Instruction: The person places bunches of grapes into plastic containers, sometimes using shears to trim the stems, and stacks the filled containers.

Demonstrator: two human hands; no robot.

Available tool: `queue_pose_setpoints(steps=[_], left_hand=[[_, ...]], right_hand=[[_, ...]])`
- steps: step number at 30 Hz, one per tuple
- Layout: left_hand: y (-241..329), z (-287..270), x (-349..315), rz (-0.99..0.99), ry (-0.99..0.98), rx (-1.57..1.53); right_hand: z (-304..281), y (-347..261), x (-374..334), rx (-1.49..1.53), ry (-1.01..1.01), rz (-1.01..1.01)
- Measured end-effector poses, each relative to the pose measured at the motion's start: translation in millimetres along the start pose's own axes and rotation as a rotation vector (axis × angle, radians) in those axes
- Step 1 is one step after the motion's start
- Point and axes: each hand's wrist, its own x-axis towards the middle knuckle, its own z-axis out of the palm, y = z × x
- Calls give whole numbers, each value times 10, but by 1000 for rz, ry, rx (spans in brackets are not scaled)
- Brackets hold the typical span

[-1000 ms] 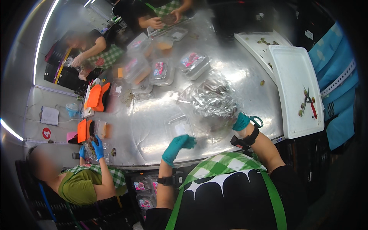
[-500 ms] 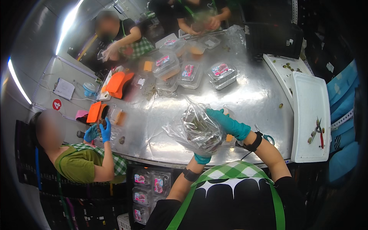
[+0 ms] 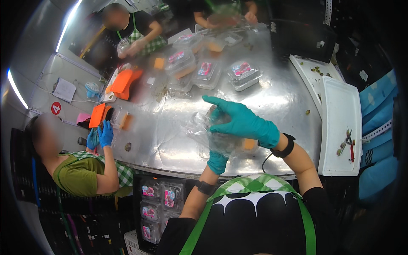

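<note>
A crumpled clear plastic bag [image 3: 196, 129] lies in front of me between my two hands, its contents mostly hidden and blurred. My right hand [image 3: 245, 122], in a teal glove, is over it with thumb and forefinger stretched wide apart. My left hand [image 3: 217, 162], also gloved in teal, is below the bag's near side, its fingers hidden by the plastic. Just right of the bag, under my right wrist, shows a small orange block [image 3: 249, 144].
Clear lidded boxes [image 3: 244, 76] stand across the metal table [image 3: 293, 108]. At right, a white tray [image 3: 340, 114] holds clippers [image 3: 349, 142] and small round fruits. Orange scoop-like pieces [image 3: 123, 85] lie left. A co-worker in blue gloves [image 3: 105, 134] works at left; others stand behind. Boxes fill a crate [image 3: 149, 212] below.
My right hand has spread its fingers and shifted left over the bag, off its side. The bag looks lower and flatter, and its dark contents are less visible. My left hand has risen slightly.
</note>
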Motion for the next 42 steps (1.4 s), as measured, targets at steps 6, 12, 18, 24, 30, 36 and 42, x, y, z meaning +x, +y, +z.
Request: queue_pose_setpoints(steps=[6,12,18,24,30,36,42], left_hand=[[281,-291,25,-200,193,-976],[387,-380,222,1,242,-907],[309,-405,158,87,278,-407],[171,-374,122,280,365,235],[232,-506,39,167,411,-260],[246,-472,-11,-121,245,-1134],[181,-439,-77,-136,342,-892]], right_hand=[[-304,-12,-461,456,198,-235],[-490,759,-968,644,696,-75],[-729,166,-1053,462,946,-121],[-623,-340,-1201,-288,282,-375],[-355,288,-1116,-550,288,-125],[-91,451,-1131,-678,155,-34],[-173,-57,-869,-233,20,398]])
